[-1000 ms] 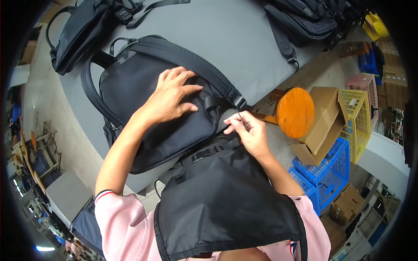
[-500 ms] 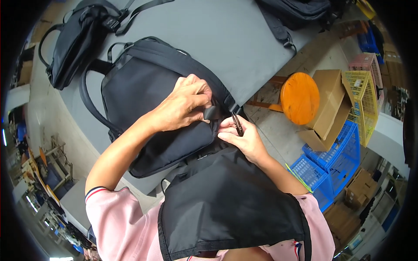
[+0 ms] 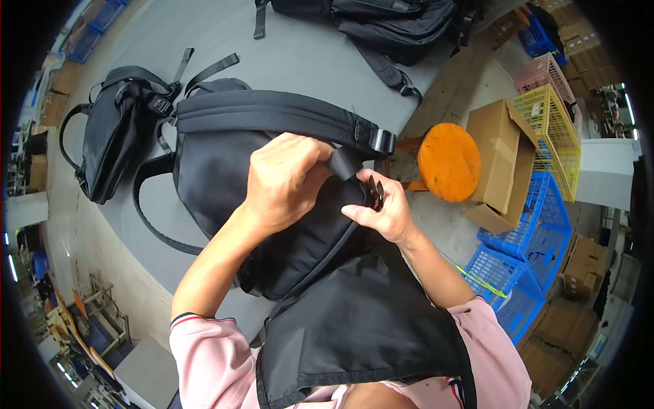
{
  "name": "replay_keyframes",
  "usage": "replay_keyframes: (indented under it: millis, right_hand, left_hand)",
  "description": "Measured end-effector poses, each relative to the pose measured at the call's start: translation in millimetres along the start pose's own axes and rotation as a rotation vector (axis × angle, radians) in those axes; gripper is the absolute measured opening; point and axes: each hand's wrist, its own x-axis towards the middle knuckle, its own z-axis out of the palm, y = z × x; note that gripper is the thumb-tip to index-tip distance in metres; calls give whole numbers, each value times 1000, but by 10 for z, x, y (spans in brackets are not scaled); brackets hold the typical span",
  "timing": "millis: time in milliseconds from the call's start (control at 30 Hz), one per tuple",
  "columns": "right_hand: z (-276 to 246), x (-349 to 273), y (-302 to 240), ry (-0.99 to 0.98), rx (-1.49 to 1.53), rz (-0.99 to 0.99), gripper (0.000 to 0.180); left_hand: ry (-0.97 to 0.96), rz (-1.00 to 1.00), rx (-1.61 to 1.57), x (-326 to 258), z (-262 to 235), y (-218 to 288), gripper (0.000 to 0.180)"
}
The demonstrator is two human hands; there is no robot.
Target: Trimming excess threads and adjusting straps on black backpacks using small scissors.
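A black backpack [image 3: 218,153] lies on the grey table in front of me, its padded shoulder strap [image 3: 272,112] across the far side. My left hand [image 3: 285,180] is closed, pinching a short dark webbing strap [image 3: 345,164] at the bag's right edge. Close beside that strap, my right hand [image 3: 388,213] holds small dark thread snips [image 3: 375,193], their blades pointing away from me. Its thumb reaches toward the bag's edge. The exact spot where the snips meet the bag is too small to make out.
Another black bag [image 3: 119,136] rests at the table's left, and more black backpacks [image 3: 402,31] lie at the far edge. Right of the table stand an orange round stool [image 3: 449,162], an open cardboard box [image 3: 501,153], blue crates [image 3: 545,218] and a yellow crate [image 3: 548,129].
The backpack has turned, so its shoulder strap now runs crosswise on the far side. Both hands have shifted slightly right with the webbing strap and snips. The view has moved too.
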Motion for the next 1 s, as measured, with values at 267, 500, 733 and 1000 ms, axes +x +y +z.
replay_keyframes:
  millis: [267,500,733,1000]
  right_hand:
    - [-136,11,186,-79,170,42,25]
    - [-121,-12,3,34,-336,-198,25]
    - [-347,331,-335,-231,-494,-408,17]
    - [-394,696,-415,-688,-567,-386,19]
  left_hand:
    - [77,-842,-658,-239,446,-81,22]
    - [291,-1176,-967,-306,457,47,23]
    - [269,-1215,-923,-318,448,15,24]
    - [206,-1204,-923,-292,466,21,25]
